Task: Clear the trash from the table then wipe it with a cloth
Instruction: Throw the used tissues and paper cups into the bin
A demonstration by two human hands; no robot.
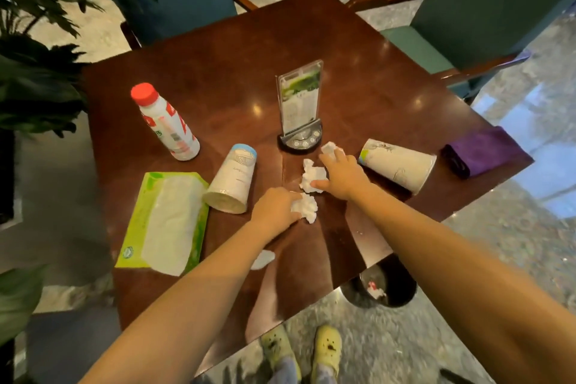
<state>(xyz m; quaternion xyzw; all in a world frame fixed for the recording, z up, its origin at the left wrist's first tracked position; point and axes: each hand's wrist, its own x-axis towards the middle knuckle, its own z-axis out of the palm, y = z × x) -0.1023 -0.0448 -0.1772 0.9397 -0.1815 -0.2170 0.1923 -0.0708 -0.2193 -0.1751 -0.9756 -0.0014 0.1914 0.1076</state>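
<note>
On the dark wooden table (218, 50), my left hand (274, 207) closes on a crumpled white tissue (307, 207). My right hand (341, 176) reaches further, its fingertips on another tissue ball (330, 148) and its thumb against a third crumpled tissue (313, 176). Two paper cups lie on their sides: one (232, 179) left of my hands, one (397, 164) to the right. A white bottle with a red cap (166, 123) lies at the left. A folded purple cloth (486, 151) rests at the table's right corner.
A green tissue pack (168, 221) lies at the near left. A clear menu stand (299, 106) stands mid-table. A dark bin (381, 285) with trash inside sits on the floor under the near edge. Chairs (486, 9) stand at the far sides, a plant (34, 40) at left.
</note>
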